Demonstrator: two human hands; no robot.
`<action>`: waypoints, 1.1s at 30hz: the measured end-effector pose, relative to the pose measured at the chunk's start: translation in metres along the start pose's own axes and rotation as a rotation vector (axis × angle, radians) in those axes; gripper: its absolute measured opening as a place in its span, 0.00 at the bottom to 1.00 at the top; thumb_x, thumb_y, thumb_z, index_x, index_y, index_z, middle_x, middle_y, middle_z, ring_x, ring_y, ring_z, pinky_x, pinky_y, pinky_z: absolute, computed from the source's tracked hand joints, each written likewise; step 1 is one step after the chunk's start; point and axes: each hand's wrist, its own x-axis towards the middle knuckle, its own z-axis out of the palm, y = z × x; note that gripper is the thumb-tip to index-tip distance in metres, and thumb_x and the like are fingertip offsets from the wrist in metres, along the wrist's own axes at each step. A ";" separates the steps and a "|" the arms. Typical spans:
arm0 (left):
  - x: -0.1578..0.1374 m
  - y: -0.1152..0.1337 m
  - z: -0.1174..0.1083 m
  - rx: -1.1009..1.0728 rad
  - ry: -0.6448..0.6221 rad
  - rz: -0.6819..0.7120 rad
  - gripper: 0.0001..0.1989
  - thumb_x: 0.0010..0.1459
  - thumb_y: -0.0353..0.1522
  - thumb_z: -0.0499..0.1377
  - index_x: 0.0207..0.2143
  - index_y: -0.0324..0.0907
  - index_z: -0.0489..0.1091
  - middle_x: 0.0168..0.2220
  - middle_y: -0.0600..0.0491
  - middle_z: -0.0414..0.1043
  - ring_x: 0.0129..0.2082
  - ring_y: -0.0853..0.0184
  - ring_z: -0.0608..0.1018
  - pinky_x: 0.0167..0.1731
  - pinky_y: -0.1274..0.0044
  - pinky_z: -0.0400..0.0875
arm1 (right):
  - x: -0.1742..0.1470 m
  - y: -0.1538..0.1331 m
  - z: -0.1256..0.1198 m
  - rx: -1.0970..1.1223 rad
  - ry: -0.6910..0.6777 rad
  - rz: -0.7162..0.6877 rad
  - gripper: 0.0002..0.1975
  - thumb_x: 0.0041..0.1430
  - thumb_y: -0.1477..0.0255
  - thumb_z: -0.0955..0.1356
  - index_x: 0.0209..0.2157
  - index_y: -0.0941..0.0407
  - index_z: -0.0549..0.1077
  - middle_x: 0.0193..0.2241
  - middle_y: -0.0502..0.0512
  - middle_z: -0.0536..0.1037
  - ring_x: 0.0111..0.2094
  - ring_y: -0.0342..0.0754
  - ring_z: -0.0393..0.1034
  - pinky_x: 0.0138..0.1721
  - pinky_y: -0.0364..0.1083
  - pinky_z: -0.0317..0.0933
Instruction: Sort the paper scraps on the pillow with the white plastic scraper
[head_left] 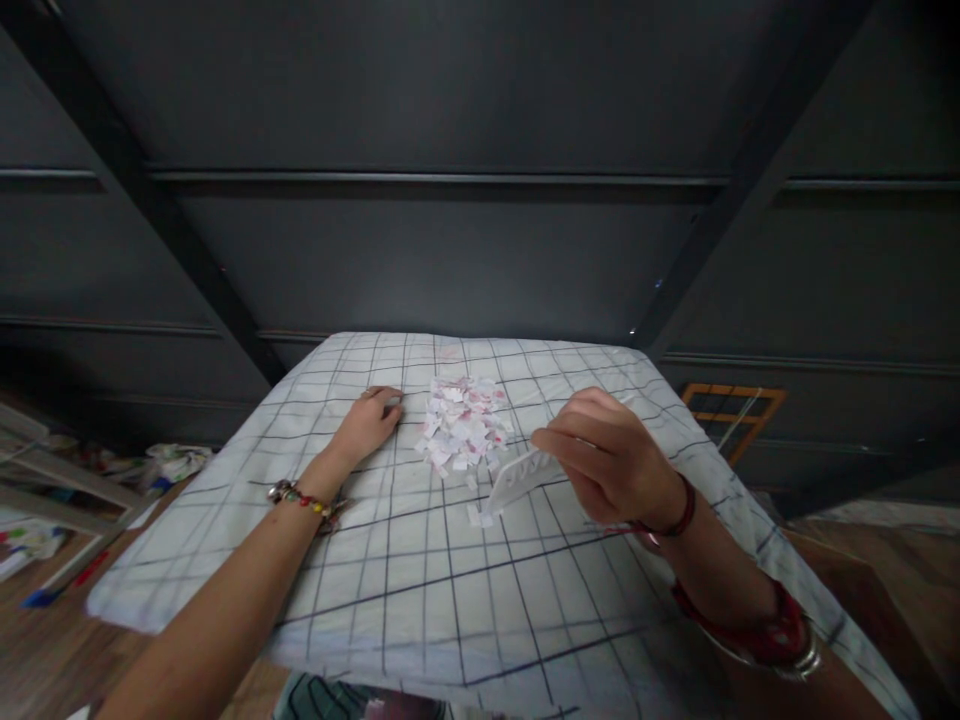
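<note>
A loose heap of small torn paper scraps (465, 425), white with pink marks, lies in the middle of the checked tablecloth (420, 590). My right hand (607, 450), to the right of the heap, grips a white flat plastic tool with slots (517, 478), possibly a slotted turner; most of its handle is hidden by my fingers. The tool's lower edge is tilted down close to a stray scrap (480, 516) at the near side of the heap. Left of the heap, my left hand (369, 422) rests on the cloth with fingers stretched out and holds nothing.
A dark panelled wall (420, 260) stands right behind the table. On the floor to the right leans an orange-brown frame (735, 410). A pale wooden rack (67, 480) and assorted items are at the left, beside a blue-ended object (37, 598).
</note>
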 end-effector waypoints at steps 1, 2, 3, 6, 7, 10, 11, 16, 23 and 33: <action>0.000 0.000 0.000 0.006 -0.003 0.002 0.17 0.57 0.35 0.48 0.44 0.40 0.71 0.46 0.46 0.74 0.49 0.59 0.73 0.54 0.65 0.65 | 0.000 0.000 0.000 -0.002 0.008 -0.004 0.16 0.53 0.82 0.59 0.42 0.56 0.68 0.25 0.50 0.71 0.26 0.46 0.60 0.30 0.48 0.56; 0.000 0.000 0.000 0.011 -0.004 0.003 0.17 0.57 0.35 0.48 0.44 0.40 0.71 0.46 0.46 0.74 0.49 0.59 0.73 0.54 0.66 0.65 | 0.000 -0.001 0.000 -0.008 0.005 -0.002 0.16 0.52 0.83 0.59 0.42 0.56 0.68 0.25 0.50 0.71 0.27 0.46 0.61 0.30 0.48 0.56; 0.000 0.001 -0.001 0.014 -0.004 0.004 0.17 0.57 0.36 0.48 0.44 0.40 0.71 0.47 0.46 0.73 0.49 0.59 0.73 0.54 0.66 0.65 | 0.000 -0.001 0.001 -0.014 -0.004 0.001 0.16 0.52 0.83 0.59 0.42 0.56 0.68 0.25 0.50 0.71 0.27 0.46 0.61 0.30 0.48 0.56; -0.001 0.001 0.000 0.015 -0.003 0.001 0.18 0.57 0.36 0.47 0.44 0.39 0.70 0.47 0.44 0.73 0.49 0.59 0.72 0.54 0.66 0.65 | 0.001 -0.003 0.002 -0.012 -0.040 0.004 0.14 0.53 0.82 0.59 0.39 0.55 0.67 0.24 0.50 0.70 0.26 0.46 0.60 0.30 0.48 0.56; -0.001 0.001 0.000 0.014 -0.004 0.000 0.18 0.57 0.36 0.47 0.44 0.39 0.70 0.47 0.44 0.73 0.49 0.59 0.72 0.54 0.66 0.65 | 0.002 -0.003 0.002 -0.004 -0.040 0.000 0.14 0.53 0.82 0.58 0.39 0.55 0.67 0.24 0.50 0.70 0.26 0.46 0.60 0.30 0.47 0.56; -0.001 0.000 0.000 0.010 -0.006 0.001 0.17 0.57 0.36 0.48 0.44 0.40 0.70 0.47 0.45 0.73 0.49 0.59 0.72 0.54 0.66 0.65 | 0.002 -0.005 0.002 0.018 -0.016 -0.021 0.13 0.54 0.81 0.58 0.39 0.55 0.67 0.24 0.50 0.70 0.26 0.45 0.59 0.29 0.47 0.55; 0.000 0.000 0.001 0.009 -0.008 0.001 0.17 0.57 0.36 0.48 0.44 0.40 0.70 0.47 0.45 0.73 0.50 0.59 0.72 0.55 0.66 0.65 | 0.003 -0.005 0.001 0.022 -0.008 -0.025 0.13 0.55 0.81 0.58 0.39 0.56 0.66 0.24 0.51 0.70 0.26 0.45 0.59 0.29 0.47 0.55; 0.000 0.000 0.001 0.010 -0.016 0.000 0.18 0.57 0.36 0.48 0.45 0.38 0.70 0.48 0.44 0.72 0.50 0.58 0.72 0.55 0.66 0.65 | 0.004 -0.007 0.003 0.020 -0.004 -0.039 0.11 0.55 0.81 0.58 0.39 0.58 0.66 0.24 0.53 0.71 0.26 0.46 0.59 0.29 0.48 0.56; 0.000 0.001 0.000 0.023 -0.024 -0.004 0.18 0.57 0.35 0.48 0.45 0.38 0.70 0.48 0.44 0.72 0.50 0.59 0.72 0.55 0.66 0.65 | 0.001 -0.006 0.006 -0.061 -0.015 -0.026 0.15 0.52 0.82 0.59 0.41 0.56 0.66 0.25 0.51 0.72 0.27 0.46 0.61 0.30 0.48 0.57; 0.000 0.000 0.001 0.030 -0.022 0.004 0.18 0.57 0.35 0.49 0.45 0.38 0.71 0.47 0.44 0.73 0.49 0.58 0.73 0.55 0.66 0.65 | 0.002 -0.004 0.004 -0.034 -0.034 -0.021 0.14 0.54 0.82 0.58 0.40 0.56 0.67 0.24 0.51 0.71 0.25 0.45 0.60 0.28 0.47 0.56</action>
